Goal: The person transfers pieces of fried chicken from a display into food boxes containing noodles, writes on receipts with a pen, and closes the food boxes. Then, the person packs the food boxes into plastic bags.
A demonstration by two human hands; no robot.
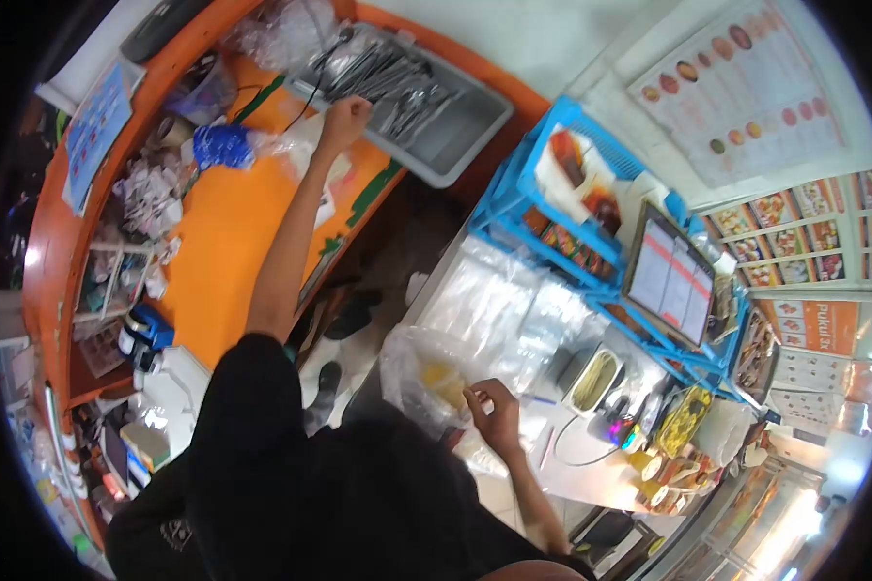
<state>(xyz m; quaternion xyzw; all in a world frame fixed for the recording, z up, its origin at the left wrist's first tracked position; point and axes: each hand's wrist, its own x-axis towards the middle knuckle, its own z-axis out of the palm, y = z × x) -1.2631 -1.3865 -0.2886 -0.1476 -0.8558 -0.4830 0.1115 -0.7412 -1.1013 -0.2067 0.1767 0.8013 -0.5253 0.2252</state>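
Note:
My left hand (346, 121) reaches out over the orange tabletop beside a grey tray (455, 145) of wrapped cutlery (388, 82). Its fingers are curled closed, and whatever they may hold is hidden. Just below that hand lies crumpled clear plastic (295, 145), with a blue packet (223, 146) further left. My right hand (495, 416) pinches the edge of a clear plastic bag (397, 353) at the white counter. Something yellow (443, 381) shows inside that bag, close to my fingertips.
Flat clear plastic bags (494, 290) cover part of the white counter. Behind them stand blue crates (513, 184), a tablet screen (670, 276) and a metal container (596, 381). A black cable (576, 463) loops nearby. Crumpled paper (152, 197) is piled on the orange table (213, 261).

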